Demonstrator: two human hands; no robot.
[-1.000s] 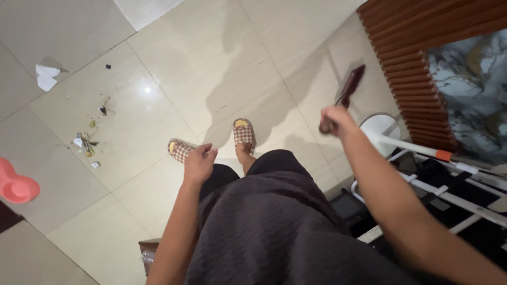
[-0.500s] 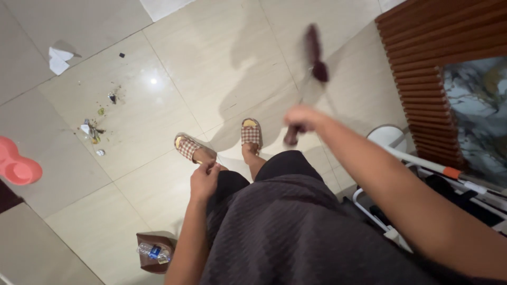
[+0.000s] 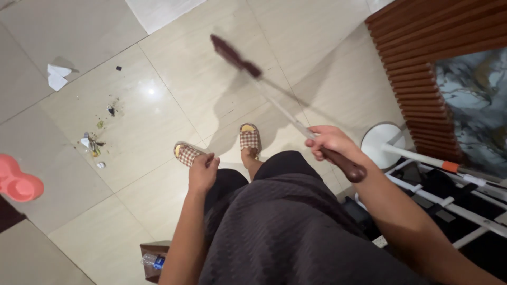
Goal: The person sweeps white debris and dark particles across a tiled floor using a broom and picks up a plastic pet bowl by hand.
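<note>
My right hand grips the dark brown handle of a long broom. Its silver shaft slants up and left to a dark maroon head held above the beige tiled floor. My left hand hangs loosely curled at my thigh, holding nothing, just above my checked slippers. A patch of scattered debris and a crumpled white paper lie on the tiles far left of the broom head.
A pink double bowl sits at the left edge. A wooden slatted panel and a white metal rack with a round base stand at right. A small brown stool with a plastic bottle is behind my left leg.
My right hand swung the broom from pointing up and right to slanting up and left, and the hand came nearer my body. The left hand stayed at my thigh.
</note>
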